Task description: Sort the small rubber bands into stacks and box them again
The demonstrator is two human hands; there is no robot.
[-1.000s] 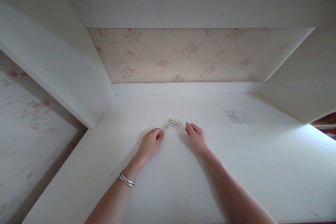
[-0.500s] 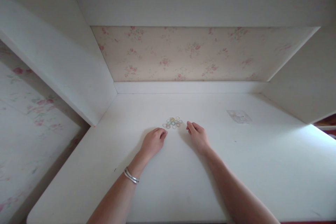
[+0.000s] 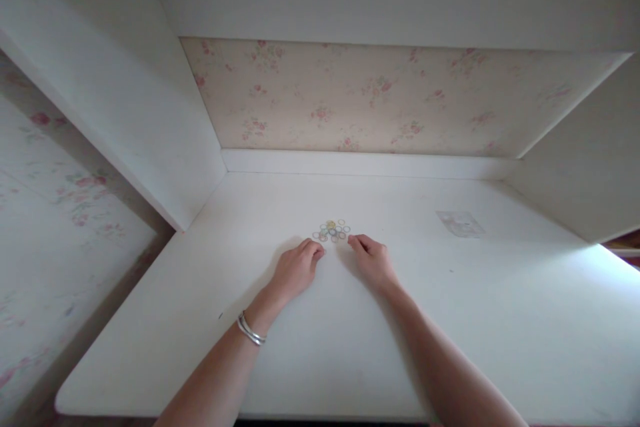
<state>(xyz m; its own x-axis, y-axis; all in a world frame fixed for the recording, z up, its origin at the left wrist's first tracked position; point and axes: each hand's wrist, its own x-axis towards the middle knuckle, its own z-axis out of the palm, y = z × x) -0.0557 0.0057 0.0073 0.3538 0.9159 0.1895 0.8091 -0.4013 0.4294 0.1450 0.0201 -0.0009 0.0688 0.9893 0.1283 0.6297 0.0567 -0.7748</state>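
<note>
Head view: looks down into a white alcove with a desk surface under a low shelf.
Alcove walls: white panels rise at left and right, and a white shelf edge runs across the top.
Wallpaper [image 3: 380, 97]: pale cream with small pink flowers, it covers the back of the alcove above a white ledge.
Desk [image 3: 500, 320]: white and flat, brightly lit toward its right edge.
Left arm: reaches in from the lower left, with a silver bracelet [image 3: 250, 331] on the wrist.
Right arm: reaches in from the lower right, bare.
Left hand [image 3: 296, 270]: rests palm-down on the desk with fingers loosely curled, the tips just beside the near left edge of the rings; whether a ring is pinched cannot be told.
Right hand [image 3: 373, 260]: rests on the desk with fingers loosely curled, the tips at the near right edge of the rings; no grip shows.
Clear plastic packet [image 3: 460, 223]: lies flat on the desk, well apart to the right.
Small coloured rings [image 3: 332, 231]: a tight cluster in yellow, blue and pale tones lies on the desk mid-centre, just beyond both sets of fingertips.
</note>
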